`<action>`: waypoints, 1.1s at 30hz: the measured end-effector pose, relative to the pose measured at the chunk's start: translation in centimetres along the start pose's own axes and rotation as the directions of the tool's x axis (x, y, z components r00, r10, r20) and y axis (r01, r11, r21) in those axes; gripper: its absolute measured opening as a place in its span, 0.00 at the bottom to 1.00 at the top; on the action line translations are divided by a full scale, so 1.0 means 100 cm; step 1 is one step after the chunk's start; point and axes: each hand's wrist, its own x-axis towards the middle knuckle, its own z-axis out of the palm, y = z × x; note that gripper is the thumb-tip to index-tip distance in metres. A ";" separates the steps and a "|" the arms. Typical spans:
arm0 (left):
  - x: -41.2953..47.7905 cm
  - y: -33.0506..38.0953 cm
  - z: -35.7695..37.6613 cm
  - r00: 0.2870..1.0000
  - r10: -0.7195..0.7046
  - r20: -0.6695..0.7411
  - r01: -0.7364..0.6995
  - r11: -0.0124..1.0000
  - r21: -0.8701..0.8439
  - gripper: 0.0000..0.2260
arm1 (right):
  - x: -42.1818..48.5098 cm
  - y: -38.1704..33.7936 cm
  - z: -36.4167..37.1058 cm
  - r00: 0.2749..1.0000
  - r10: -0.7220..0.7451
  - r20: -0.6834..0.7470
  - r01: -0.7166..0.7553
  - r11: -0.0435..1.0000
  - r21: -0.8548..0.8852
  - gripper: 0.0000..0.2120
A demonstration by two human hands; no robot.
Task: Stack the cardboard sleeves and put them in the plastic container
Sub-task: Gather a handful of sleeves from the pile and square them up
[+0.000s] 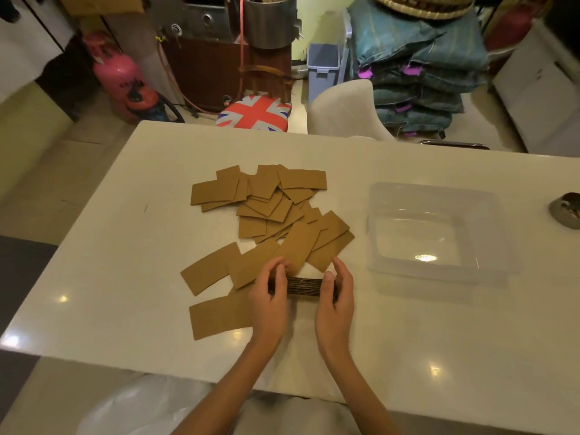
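Observation:
A stack of brown cardboard sleeves [303,286] stands on edge on the white table [125,246], near the front. My left hand [270,304] grips its left end and my right hand [337,301] grips its right end. Several loose sleeves [270,202] lie scattered flat beyond my hands, toward the table's middle. Two more lie to the left, one [208,268] angled and one [218,317] partly under my left hand. The clear plastic container [434,196] sits open and empty to the right of the pile.
A small dark round dish [566,210] sits at the table's right edge. Beyond the far edge stand a flag-patterned stool [254,113] and a white chair [343,109]. A pink gas cylinder [122,75] stands on the floor, back left.

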 end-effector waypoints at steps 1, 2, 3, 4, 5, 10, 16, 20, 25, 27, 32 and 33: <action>-0.002 0.002 0.001 1.000 -0.007 0.004 0.007 1.000 0.007 0.11 | -0.001 -0.002 0.002 1.000 0.022 -0.007 -0.022 1.000 0.018 0.16; -0.003 0.005 0.001 1.000 -0.013 0.015 0.013 1.000 0.008 0.11 | 0.000 -0.004 0.003 1.000 0.019 0.011 -0.019 1.000 0.018 0.15; -0.003 0.007 0.002 0.999 -0.026 0.023 0.026 1.000 0.000 0.12 | 0.002 -0.004 0.002 0.998 0.005 0.066 -0.005 1.000 -0.007 0.14; -0.003 0.009 0.002 0.999 -0.046 0.021 0.046 0.999 -0.007 0.12 | 0.007 -0.005 -0.002 0.988 -0.001 0.156 0.009 0.999 -0.051 0.15; -0.001 0.011 0.002 0.998 -0.067 0.010 0.067 0.998 -0.004 0.11 | 0.013 -0.005 -0.007 0.966 -0.003 0.258 0.034 0.993 -0.113 0.19; 0.009 0.042 -0.009 0.975 -0.123 0.186 0.109 0.991 0.083 0.11 | 0.029 -0.028 -0.034 0.919 -0.051 0.392 0.154 0.959 -0.236 0.16; 0.037 0.075 -0.041 0.736 0.166 0.657 0.072 0.945 -0.320 0.47 | 0.028 -0.081 -0.043 0.862 0.281 0.421 -0.348 0.933 0.091 0.14; 0.038 0.081 -0.019 0.867 0.190 0.460 0.002 0.923 -0.385 0.48 | 0.019 -0.109 -0.022 0.729 0.392 0.562 -0.548 0.826 0.135 0.16; 0.057 0.113 -0.001 0.961 -0.090 0.263 0.258 0.642 -0.722 0.34 | 0.015 -0.111 -0.006 0.938 0.114 0.329 -0.132 0.991 0.033 0.26; 0.060 0.120 0.000 0.924 -0.184 0.336 0.383 0.484 -0.787 0.30 | 0.012 -0.115 -0.002 0.951 -0.267 0.156 0.286 0.952 -0.110 0.26; 0.039 0.126 0.003 0.852 -0.230 0.470 0.521 0.458 -0.720 0.21 | 0.021 -0.104 0.000 0.719 -0.692 0.067 0.692 0.703 -0.165 0.29; 0.041 0.126 0.002 0.857 -0.258 0.446 0.515 0.477 -0.712 0.20 | 0.021 -0.103 0.002 0.711 -0.700 0.066 0.700 0.698 -0.152 0.30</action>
